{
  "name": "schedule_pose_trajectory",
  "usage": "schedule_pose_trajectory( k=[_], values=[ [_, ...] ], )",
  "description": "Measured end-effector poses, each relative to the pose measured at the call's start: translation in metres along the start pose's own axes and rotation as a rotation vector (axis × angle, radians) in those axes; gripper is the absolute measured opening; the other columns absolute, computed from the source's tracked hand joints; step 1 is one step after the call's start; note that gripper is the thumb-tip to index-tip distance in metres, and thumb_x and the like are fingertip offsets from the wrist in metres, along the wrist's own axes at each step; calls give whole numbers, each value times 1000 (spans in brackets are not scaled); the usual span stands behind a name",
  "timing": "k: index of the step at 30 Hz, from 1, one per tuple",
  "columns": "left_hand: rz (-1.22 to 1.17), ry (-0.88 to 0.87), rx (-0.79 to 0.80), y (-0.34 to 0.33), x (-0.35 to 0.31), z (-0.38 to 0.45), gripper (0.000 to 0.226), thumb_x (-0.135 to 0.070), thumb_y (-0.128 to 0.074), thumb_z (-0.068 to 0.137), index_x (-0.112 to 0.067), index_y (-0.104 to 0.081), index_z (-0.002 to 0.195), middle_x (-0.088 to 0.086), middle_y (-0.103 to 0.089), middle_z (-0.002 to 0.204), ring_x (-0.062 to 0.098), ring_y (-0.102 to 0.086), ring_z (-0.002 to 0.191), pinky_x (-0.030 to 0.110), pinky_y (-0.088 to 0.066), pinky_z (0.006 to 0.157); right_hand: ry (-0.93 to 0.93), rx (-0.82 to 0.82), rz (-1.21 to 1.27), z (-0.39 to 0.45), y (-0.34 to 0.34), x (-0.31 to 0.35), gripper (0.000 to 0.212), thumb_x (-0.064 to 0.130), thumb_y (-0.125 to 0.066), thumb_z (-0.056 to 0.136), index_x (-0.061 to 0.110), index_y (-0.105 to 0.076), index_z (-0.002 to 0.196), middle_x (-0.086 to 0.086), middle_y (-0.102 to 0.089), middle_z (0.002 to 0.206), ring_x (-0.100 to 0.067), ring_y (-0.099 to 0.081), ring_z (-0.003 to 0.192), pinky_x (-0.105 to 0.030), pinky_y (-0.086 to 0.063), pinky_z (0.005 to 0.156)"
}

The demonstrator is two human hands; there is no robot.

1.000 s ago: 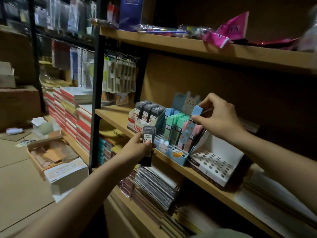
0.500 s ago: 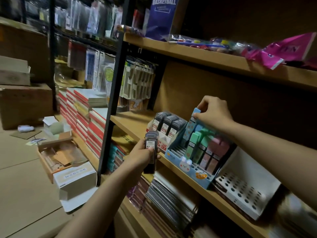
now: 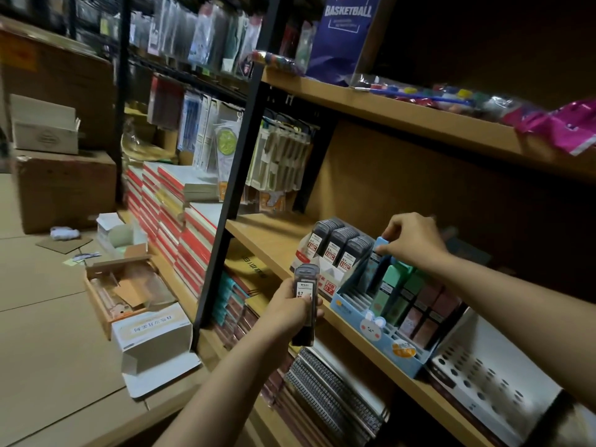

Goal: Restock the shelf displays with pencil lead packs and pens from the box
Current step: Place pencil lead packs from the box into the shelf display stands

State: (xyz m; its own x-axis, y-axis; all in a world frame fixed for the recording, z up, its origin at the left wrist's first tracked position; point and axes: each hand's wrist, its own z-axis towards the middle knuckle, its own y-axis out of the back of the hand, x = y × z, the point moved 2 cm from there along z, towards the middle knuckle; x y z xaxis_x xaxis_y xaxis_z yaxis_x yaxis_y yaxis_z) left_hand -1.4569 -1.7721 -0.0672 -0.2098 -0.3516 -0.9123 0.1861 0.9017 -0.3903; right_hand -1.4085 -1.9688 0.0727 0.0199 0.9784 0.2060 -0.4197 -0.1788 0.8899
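The shelf board (image 3: 277, 240) looks like smooth, matt pale wood, its upright post (image 3: 225, 201) matt black metal. The dark lead packs (image 3: 304, 301) are glossy plastic with white paper labels — so too the pastel packs (image 3: 392, 291) in the blue printed-card display tray (image 3: 380, 337). The white perforated pen stand (image 3: 490, 382) appears card. The floor boxes (image 3: 154, 333) are matt cardboard — notebooks (image 3: 335, 404) show metal spirals.

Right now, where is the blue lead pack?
The right hand pinches the blue lead pack at the blue display tray's left end, beside the green packs.
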Motion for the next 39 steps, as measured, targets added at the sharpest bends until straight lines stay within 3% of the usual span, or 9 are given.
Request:
schedule_pose_trajectory(
  k=[3, 6, 13, 18, 26, 32, 39],
  values=[
    [-6, -1, -3, 2, 1, 1, 25, -3, -45, 98, -22, -50, 115, 16, -64, 109, 21, -65, 91, 35, -55, 88, -4, 3, -13, 1, 3, 0, 23, 21, -87, 70, 15, -65, 74, 2, -64, 76, -10, -59, 73, -24, -48, 59],
    [-27, 5, -6, 3, 2, 2, 24, -5, -46, 98, -27, -50, 106, 13, -65, 106, 19, -66, 89, 33, -56, 86, -46, 5, -24, 6, 14, -3, 23, 19, -86, 71, 15, -63, 75, 1, -64, 75, -11, -57, 67, -24, -41, 50],
    [-22, 1, -21, 6, 2, 5, 24, -5, -48, 97, -28, -50, 103, 12, -64, 107, 21, -65, 95, 33, -56, 86, -79, 96, -73, 7, 17, -15, 20, 13, -80, 76, 9, -62, 84, -7, -62, 82, -18, -58, 71, -32, -47, 55],
    [3, -1, -15, 6, 4, 6, 27, -6, -46, 98, -21, -48, 121, 12, -64, 109, 21, -66, 95, 28, -57, 79, -63, 74, -69, 4, 10, -17, 24, 18, -86, 71, 13, -64, 77, -2, -64, 77, -12, -57, 67, -25, -37, 50],
    [27, 13, -19, 2, 8, 5, 29, -7, -46, 99, -22, -47, 123, 11, -64, 108, 22, -67, 96, 28, -57, 79, -95, 98, -61, 5, 13, -23, 24, 24, -87, 70, 14, -65, 74, 0, -65, 72, -12, -59, 63, -25, -38, 49],
    [30, 15, -9, 1, 7, 4, 26, -8, -47, 99, -28, -45, 114, 10, -65, 105, 21, -68, 94, 39, -55, 91, -120, 67, -52, 5, 7, -24, 23, 23, -84, 74, 12, -65, 80, -1, -65, 77, -12, -58, 67, -23, -36, 51],
    [25, 0, 10, 4, 5, 1, 24, -9, -46, 99, -27, -45, 115, 10, -64, 107, 21, -66, 95, 39, -55, 92, -94, 85, -109, 2, 2, -25, 18, 29, -81, 78, 15, -72, 72, 1, -69, 73, -8, -58, 65, -22, -41, 52]
  ],
)
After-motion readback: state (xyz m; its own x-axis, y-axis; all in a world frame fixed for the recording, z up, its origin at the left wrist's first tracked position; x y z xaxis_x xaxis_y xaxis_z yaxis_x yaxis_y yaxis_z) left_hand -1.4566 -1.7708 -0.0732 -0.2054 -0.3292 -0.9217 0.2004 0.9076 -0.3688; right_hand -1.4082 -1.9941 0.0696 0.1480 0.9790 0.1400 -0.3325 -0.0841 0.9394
